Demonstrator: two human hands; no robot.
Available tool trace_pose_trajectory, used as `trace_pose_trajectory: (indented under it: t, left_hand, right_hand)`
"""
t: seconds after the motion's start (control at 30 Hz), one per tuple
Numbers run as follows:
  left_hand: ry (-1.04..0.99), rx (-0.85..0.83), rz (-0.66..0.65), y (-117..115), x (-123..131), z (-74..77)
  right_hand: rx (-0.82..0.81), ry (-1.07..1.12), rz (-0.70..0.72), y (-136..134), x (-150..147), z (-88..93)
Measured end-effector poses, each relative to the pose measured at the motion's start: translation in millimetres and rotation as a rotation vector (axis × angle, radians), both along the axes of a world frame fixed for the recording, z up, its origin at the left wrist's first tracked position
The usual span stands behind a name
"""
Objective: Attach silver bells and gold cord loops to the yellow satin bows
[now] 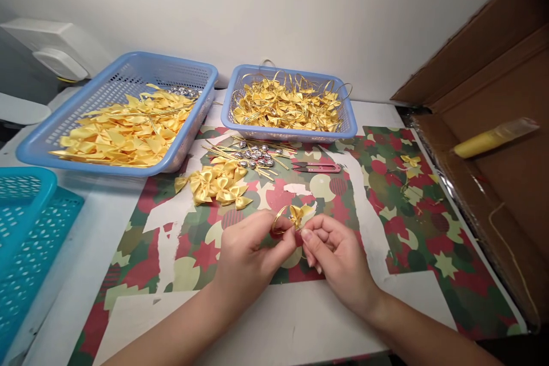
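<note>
Over the patterned paper, my left hand (251,249) pinches a small yellow ribbon bow (299,214), and a loop of gold cord (277,223) curves up beside its fingers. My right hand (341,251) is closed just to the right, thumb and forefinger pressed together under the bow. What lies between those fingertips is too small to make out. Beyond my hands sits a pile of yellow bows (221,183). Silver bells or beads (257,154) lie behind them among short gold cords (218,151). Pink thread snips (319,167) rest to their right.
A blue basket of yellow bows (38,146) stands back left, and another blue basket (289,134) holds bows with gold loops. A teal basket (43,240) is at the left edge. Cardboard (493,80) rises on the right, near a yellow tube (489,140) and loose yellow scraps (410,161).
</note>
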State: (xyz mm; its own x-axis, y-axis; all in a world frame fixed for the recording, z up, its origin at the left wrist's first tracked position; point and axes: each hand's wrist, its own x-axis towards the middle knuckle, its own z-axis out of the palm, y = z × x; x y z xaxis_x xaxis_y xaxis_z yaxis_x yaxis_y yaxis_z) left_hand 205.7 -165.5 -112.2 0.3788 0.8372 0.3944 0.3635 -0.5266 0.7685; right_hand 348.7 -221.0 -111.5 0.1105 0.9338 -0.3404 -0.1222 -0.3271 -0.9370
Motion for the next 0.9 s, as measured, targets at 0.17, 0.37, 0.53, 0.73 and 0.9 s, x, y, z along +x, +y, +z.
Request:
trace_pose_trajectory:
  t: [0.17, 0.37, 0.53, 0.73, 0.9]
  left_hand:
    - [0.026, 0.081, -0.023, 0.2, 0.1, -0.9]
    - [0.054, 0.170, -0.057, 0.6, 0.6, -4.8]
    - [0.068, 0.239, -0.066, -0.6, -0.1, -10.8]
    - [0.115, 0.274, -0.083, -0.6, 0.6, -17.4]
    - [0.159, 0.308, -0.101, -0.3, 1.4, -20.2]
  right_hand:
    - [0.008, 0.038, -0.001, -0.4, -0.4, -2.9]
    - [0.001, 0.086, -0.008, 0.8, -1.0, -5.1]
    - [-0.028, 0.116, -0.017, 2.5, -2.0, -8.0]
    - [-0.054, 0.154, -0.025, 3.3, -2.3, -13.7]
    - [-0.076, 0.174, -0.038, 2.7, -2.1, -17.1]
